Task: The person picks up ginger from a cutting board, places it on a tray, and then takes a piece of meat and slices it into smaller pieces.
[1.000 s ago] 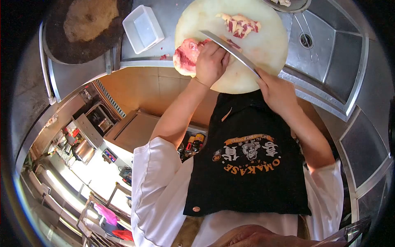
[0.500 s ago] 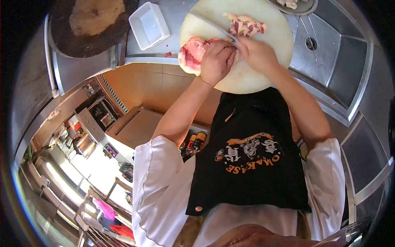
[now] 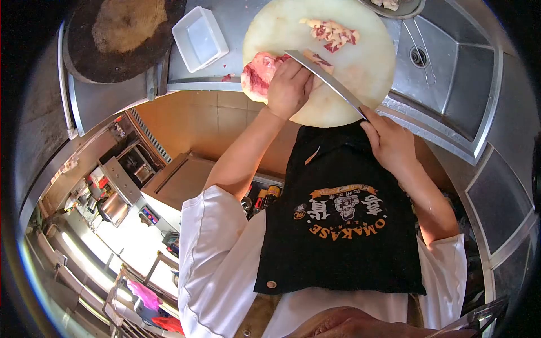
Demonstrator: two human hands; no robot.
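A piece of raw red meat with pale fat (image 3: 259, 73) lies at the left side of the round white cutting board (image 3: 349, 96). My left hand (image 3: 288, 90) presses on it, fingers bent and close together. My right hand (image 3: 391, 141) is closed round the handle of a long knife (image 3: 332, 84), near the board's front edge. The blade slants up and left across the board, its tip end by my left fingertips. Just behind the blade is a cut strip of meat (image 3: 319, 59). Farther back sits a small pile of cut meat pieces (image 3: 332, 35).
Left of the board stands a white plastic tub (image 3: 197, 42), with a meat scrap (image 3: 227, 77) on the counter near it. A dark round wooden block (image 3: 121, 34) is at the far left. To the right lies a steel sink (image 3: 445, 96), with a wire strainer (image 3: 417, 12) across its back.
My right hand has pulled back toward my body with the knife, from beside my left hand to the board's front edge. A cut strip now shows behind the blade.
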